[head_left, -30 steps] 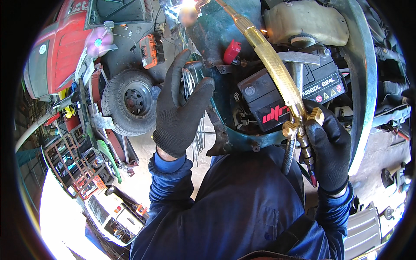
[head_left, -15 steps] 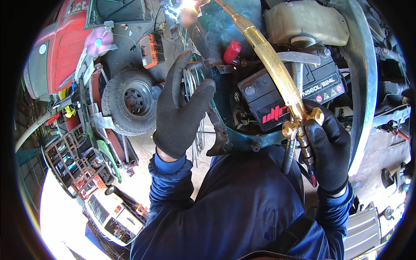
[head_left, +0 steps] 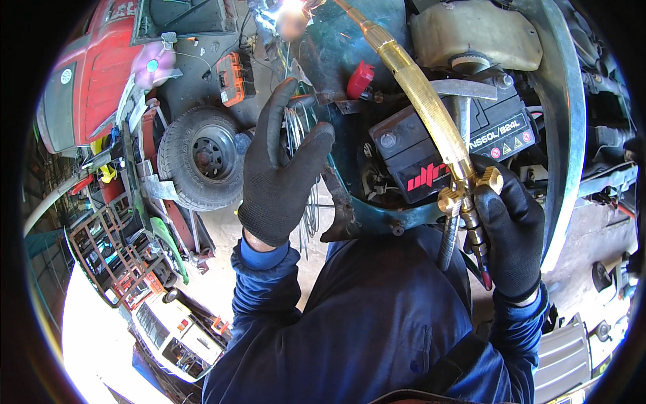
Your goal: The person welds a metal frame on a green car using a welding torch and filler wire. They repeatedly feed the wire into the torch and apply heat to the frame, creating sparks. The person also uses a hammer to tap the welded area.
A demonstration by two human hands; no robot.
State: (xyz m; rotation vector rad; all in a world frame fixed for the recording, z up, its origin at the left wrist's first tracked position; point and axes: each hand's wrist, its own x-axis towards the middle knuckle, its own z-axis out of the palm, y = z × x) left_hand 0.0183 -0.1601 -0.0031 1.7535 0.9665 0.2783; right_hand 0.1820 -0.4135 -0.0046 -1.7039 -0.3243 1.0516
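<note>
My right hand (head_left: 513, 232), in a black glove, grips a brass gas torch (head_left: 424, 94) at its valve end, near the knobs. The torch slants up and to the left, and its tip meets a white-hot glare (head_left: 293, 9) on the metal at the top edge. My left hand (head_left: 279, 185), gloved too, is closed around a bundle of thin wire (head_left: 296, 131), with the thumb and index finger pointing up. One strand runs from the bundle towards the glare. Behind the torch a hammer (head_left: 471, 89) lies over a black car battery (head_left: 412, 151).
A green body panel (head_left: 367, 40) borders the engine bay, with a cream plastic tank (head_left: 484, 34) at upper right. A small red object (head_left: 361, 79) sits on the panel. Left are a wheel (head_left: 202, 158), an orange toolbox (head_left: 231, 79), a fan (head_left: 153, 65) and a red vehicle (head_left: 94, 74).
</note>
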